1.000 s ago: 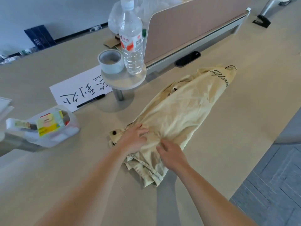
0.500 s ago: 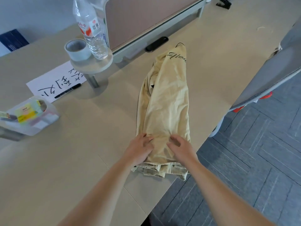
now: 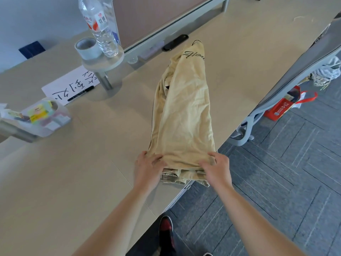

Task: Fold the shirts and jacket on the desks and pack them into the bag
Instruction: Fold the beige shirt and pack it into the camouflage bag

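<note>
The pale yellow cloth garment (image 3: 184, 115), folded into one long narrow strip, lies on the beige wooden desk (image 3: 73, 182) with its near end at the desk's edge. The left hand (image 3: 149, 169) pinches the near left corner, fingers curled into the cloth; the right hand (image 3: 216, 169) grips the near right corner likewise, both arms stretched forward. Black script lettering marks the far end. A clear plastic water bottle (image 3: 100, 28) stands well beyond.

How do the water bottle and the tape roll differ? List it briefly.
The water bottle is tall and clear; the tape roll is low and grey. The water bottle bears a red-and-white label; the tape roll is plain. Both stand on the round shelf.
</note>
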